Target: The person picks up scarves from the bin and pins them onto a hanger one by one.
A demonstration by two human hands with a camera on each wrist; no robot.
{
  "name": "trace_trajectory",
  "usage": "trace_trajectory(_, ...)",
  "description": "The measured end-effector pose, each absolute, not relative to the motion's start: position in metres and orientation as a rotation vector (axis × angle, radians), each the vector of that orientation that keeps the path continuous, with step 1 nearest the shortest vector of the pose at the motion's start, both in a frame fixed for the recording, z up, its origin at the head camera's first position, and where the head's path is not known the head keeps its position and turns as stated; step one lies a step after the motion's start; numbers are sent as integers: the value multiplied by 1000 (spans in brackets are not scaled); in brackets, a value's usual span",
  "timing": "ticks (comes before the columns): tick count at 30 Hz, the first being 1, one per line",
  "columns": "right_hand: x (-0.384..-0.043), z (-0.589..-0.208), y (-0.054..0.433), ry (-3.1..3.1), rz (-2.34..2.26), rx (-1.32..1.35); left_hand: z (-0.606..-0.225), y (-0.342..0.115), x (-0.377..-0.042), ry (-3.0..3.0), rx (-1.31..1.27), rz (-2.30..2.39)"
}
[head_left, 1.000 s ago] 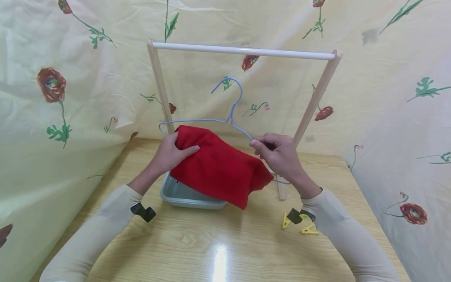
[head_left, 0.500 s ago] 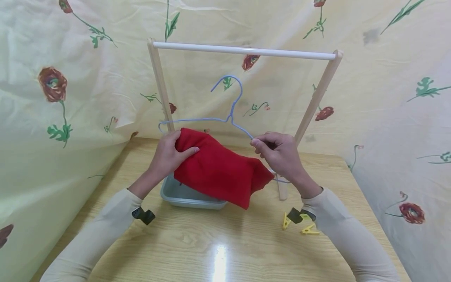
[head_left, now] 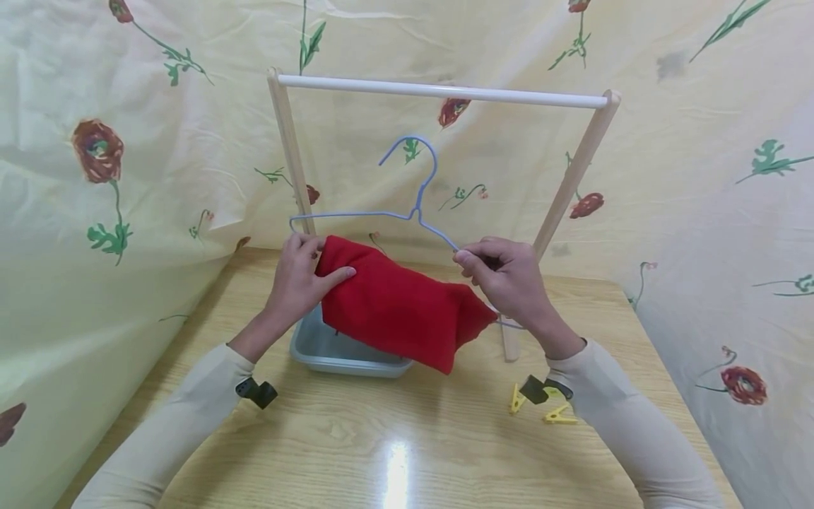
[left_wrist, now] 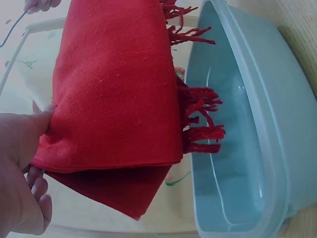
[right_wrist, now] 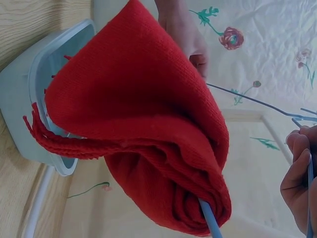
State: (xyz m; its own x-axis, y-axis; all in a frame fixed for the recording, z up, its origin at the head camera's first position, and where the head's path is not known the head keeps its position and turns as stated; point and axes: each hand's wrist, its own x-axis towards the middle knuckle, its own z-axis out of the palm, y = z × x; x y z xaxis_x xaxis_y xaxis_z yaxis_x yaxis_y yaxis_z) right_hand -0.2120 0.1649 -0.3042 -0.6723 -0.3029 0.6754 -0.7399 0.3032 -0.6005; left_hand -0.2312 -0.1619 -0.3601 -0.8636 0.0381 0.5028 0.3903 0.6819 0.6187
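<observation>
A folded red scarf is draped over the lower bar of a blue wire hanger, its hook pointing up. My left hand pinches the scarf's left end, thumb on the front, fingers behind, close to the hanger's left corner. In the left wrist view, red fringe dangles from one edge of the cloth. My right hand grips the hanger's right shoulder between thumb and fingers. From the right wrist, the hanger's bar comes out of the scarf's rolled folds.
Behind the hanger stands a rack with a white rail and wooden posts. A grey-blue plastic tub sits below the scarf. Yellow clothespins lie on the wooden table by the right wrist. Floral cloth encloses the table.
The scarf's left end has come slightly down and to the right along the hanger. My left fingers have shifted up a little toward the hanger's corner; my right hand has hardly moved.
</observation>
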Motion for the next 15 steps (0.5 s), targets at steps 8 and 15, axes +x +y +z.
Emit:
trace_trajectory(8,-209,-300,164,-2143,1322,946,-368,-162,-233,-2401,-273,-971)
trace_trajectory(15,-207,-299,161,-2139,1295,970,-367,-160,-235,-2354,-346,-935)
